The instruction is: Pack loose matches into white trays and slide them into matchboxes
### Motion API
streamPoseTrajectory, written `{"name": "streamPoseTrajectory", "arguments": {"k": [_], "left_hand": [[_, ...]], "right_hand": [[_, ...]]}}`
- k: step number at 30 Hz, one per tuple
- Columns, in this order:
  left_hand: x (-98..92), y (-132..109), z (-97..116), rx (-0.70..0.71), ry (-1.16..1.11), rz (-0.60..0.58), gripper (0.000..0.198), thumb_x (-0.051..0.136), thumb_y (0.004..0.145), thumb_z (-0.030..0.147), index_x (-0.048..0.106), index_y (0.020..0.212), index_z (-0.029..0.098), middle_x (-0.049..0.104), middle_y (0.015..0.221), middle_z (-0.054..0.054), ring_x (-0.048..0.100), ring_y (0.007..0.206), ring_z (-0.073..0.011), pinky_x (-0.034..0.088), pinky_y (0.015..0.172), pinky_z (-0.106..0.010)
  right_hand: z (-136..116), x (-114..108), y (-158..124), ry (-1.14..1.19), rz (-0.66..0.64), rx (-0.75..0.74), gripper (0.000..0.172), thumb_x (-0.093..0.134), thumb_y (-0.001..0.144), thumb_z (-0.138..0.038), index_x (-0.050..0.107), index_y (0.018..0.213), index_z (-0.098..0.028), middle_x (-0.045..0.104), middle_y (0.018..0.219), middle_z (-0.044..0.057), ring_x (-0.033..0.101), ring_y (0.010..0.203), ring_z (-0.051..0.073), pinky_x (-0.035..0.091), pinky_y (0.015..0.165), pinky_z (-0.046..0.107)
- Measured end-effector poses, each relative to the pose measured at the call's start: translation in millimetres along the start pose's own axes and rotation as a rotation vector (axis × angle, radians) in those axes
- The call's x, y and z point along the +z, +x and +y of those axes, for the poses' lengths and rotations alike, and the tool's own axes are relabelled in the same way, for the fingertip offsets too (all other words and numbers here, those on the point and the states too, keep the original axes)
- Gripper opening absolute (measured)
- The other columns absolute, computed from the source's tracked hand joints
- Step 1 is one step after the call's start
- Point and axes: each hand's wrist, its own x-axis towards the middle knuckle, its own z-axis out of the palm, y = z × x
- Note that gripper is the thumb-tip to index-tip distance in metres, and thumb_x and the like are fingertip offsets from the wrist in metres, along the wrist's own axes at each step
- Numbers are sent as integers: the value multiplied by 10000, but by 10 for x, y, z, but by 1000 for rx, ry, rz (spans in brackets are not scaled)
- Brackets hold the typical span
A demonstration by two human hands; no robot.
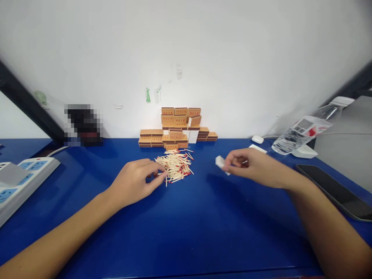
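A heap of loose red-tipped matches (pixel 177 166) lies on the blue table (pixel 186 224). My left hand (pixel 136 182) rests at the heap's left edge, fingers curled and pinching at the matches there. My right hand (pixel 251 164) is off to the right of the heap, fingers closed on a small white matchbox tray (pixel 220 161) held just above the table. Behind the heap, several orange matchboxes (pixel 178 128) are stacked against the white wall.
A white power strip (pixel 20 180) sits at the left edge. A black phone (pixel 337 192) lies at the right, beyond it a tilted water bottle (pixel 302 133), a white earbud case (pixel 257 139) and a white object (pixel 305 152). A blurred dark object (pixel 83 124) stands at the back left.
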Motion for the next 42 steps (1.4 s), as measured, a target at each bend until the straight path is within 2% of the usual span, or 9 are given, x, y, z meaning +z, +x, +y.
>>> {"name": "streamPoseTrajectory", "arguments": {"k": [5,9,12,17,22,24,29,34,42], "left_hand": [[36,-19,134,69,-86,-69,209,673,988,390,734,1018,192,713,797,-9,658,720,-151,500,645,-277],[47,-18,254,78,-136,-148,397,768,895,517,719,1112,187,737,903,-27,689,806,-188,531,703,-317],[74,-28,307,69,-139,-177,557,793,821,643,718,1121,180,730,937,-41,692,834,-213,542,727,-350],[156,-68,357,57,-95,-198,581,787,790,694,745,1090,198,685,897,-40,666,800,-223,508,663,-352],[225,-89,410,57,-104,-236,366,784,868,513,757,1055,199,677,931,-46,657,795,-209,509,687,-353],[231,-96,427,46,-127,-261,300,775,880,454,755,1042,203,673,924,-40,654,793,-202,507,689,-347],[206,-120,435,72,-166,-303,278,765,880,442,749,1023,204,668,872,-21,646,759,-191,491,666,-335],[178,-140,417,121,-137,-355,334,738,898,502,736,1016,190,667,823,-14,654,720,-196,487,653,-343],[159,-143,387,167,-112,-359,326,701,926,514,724,1001,198,673,769,0,664,676,-187,469,619,-337]], "right_hand": [[-423,537,8,29,-185,-164,122,712,911,-308,707,833,-214,551,687,-37,454,607,119,342,553,256],[-679,732,-44,66,-243,-283,129,732,916,-273,687,813,-209,524,700,-45,459,627,109,343,569,248],[-720,738,-36,142,-200,-273,155,703,947,-330,701,845,-213,498,677,-52,434,597,103,342,552,247],[-565,709,145,113,44,-138,188,666,951,-364,717,852,-212,505,621,-51,425,563,116,339,538,278],[-475,688,434,-2,108,-110,121,652,910,-256,706,813,-208,547,605,-41,442,550,120,331,534,287],[-491,664,541,-43,97,-189,78,644,888,-193,712,851,-204,573,653,-31,473,583,121,352,565,280],[-649,667,682,-136,-29,-431,176,637,825,-96,717,932,-209,604,771,-13,539,712,137,397,675,277],[-758,764,623,-194,-102,-472,218,692,742,-102,662,933,-203,656,911,21,567,808,165,419,720,294],[-621,764,534,-181,-89,-474,254,657,809,-103,699,1035,-212,654,975,45,592,870,187,449,764,313]]}}
